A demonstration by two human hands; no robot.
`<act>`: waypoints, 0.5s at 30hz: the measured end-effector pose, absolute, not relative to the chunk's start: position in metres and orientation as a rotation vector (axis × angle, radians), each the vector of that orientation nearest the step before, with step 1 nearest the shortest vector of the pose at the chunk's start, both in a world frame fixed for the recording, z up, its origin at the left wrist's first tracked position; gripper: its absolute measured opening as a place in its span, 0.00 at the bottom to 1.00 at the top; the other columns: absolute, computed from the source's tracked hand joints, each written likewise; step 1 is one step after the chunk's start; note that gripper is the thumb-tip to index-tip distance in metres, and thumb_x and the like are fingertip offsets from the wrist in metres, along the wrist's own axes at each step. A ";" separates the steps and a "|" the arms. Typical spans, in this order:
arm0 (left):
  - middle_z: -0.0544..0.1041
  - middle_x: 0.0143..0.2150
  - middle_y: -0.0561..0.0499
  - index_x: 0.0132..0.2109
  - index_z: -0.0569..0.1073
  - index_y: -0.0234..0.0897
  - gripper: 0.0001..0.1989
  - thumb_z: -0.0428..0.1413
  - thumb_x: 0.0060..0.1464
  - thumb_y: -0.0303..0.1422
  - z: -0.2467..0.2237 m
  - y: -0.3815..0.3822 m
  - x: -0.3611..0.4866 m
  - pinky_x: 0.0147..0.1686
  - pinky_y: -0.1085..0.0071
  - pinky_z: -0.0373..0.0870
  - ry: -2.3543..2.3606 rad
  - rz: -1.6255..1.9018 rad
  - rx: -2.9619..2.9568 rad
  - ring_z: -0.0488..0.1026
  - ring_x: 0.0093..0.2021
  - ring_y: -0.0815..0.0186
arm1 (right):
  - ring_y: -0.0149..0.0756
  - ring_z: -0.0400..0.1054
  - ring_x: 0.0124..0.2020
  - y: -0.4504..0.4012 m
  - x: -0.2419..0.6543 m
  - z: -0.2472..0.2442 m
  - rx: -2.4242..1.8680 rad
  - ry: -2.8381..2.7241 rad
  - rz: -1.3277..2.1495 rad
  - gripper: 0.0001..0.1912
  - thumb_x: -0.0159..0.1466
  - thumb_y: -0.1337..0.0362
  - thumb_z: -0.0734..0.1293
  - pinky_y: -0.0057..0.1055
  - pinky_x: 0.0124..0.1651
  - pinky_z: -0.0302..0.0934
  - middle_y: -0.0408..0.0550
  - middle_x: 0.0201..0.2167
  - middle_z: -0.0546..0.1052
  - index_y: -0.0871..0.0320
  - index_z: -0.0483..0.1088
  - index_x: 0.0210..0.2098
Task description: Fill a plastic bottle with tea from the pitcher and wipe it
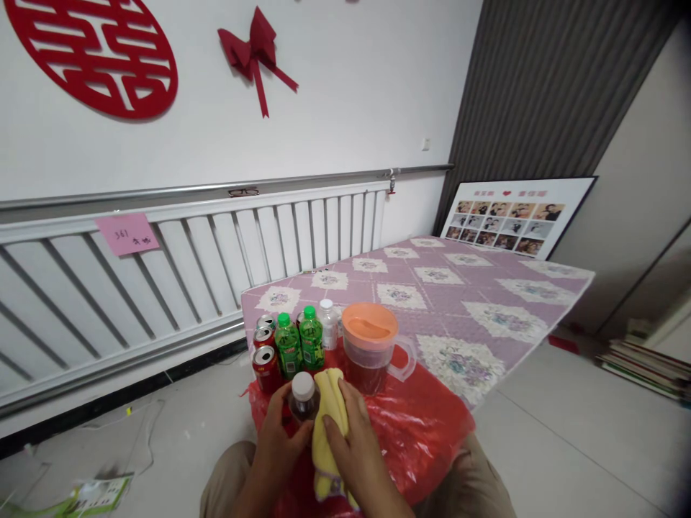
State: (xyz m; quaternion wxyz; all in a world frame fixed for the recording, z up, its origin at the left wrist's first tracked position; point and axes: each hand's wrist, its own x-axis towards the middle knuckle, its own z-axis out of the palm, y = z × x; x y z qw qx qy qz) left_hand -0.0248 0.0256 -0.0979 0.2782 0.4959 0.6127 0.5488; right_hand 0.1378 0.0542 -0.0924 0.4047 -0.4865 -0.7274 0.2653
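Observation:
My left hand is wrapped round a clear bottle with a white cap and dark contents. Close beside it, my right hand grips a folded yellow cloth, which lies against the bottle's right side. Both rest over a red plastic sheet. Just behind are two green-capped bottles with green labels, a clear white-capped bottle and several opened drink cans. To the right of them stands a clear pitcher with an orange lid and dark liquid inside.
A table with a purple floral cloth stretches back to the right. Behind it runs a white radiator with a pink note. A photo board leans at the back right, and stacked books lie at the far right.

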 end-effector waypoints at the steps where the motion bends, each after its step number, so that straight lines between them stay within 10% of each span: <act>1: 0.71 0.59 0.43 0.58 0.64 0.39 0.31 0.61 0.46 0.31 -0.097 0.025 -0.022 0.59 0.53 0.67 1.668 1.479 1.326 0.70 0.58 0.54 | 0.46 0.55 0.67 0.051 0.137 -0.088 -1.194 -1.833 0.641 0.31 0.64 0.62 0.59 0.46 0.66 0.54 0.61 0.66 0.60 0.62 0.54 0.66; 15: 0.71 0.56 0.42 0.56 0.64 0.37 0.30 0.60 0.45 0.32 -0.090 0.023 -0.014 0.55 0.54 0.68 1.799 1.437 1.332 0.71 0.54 0.54 | 0.46 0.65 0.61 0.060 0.141 -0.094 -1.474 -2.065 0.723 0.30 0.61 0.69 0.60 0.38 0.62 0.59 0.62 0.60 0.69 0.65 0.62 0.63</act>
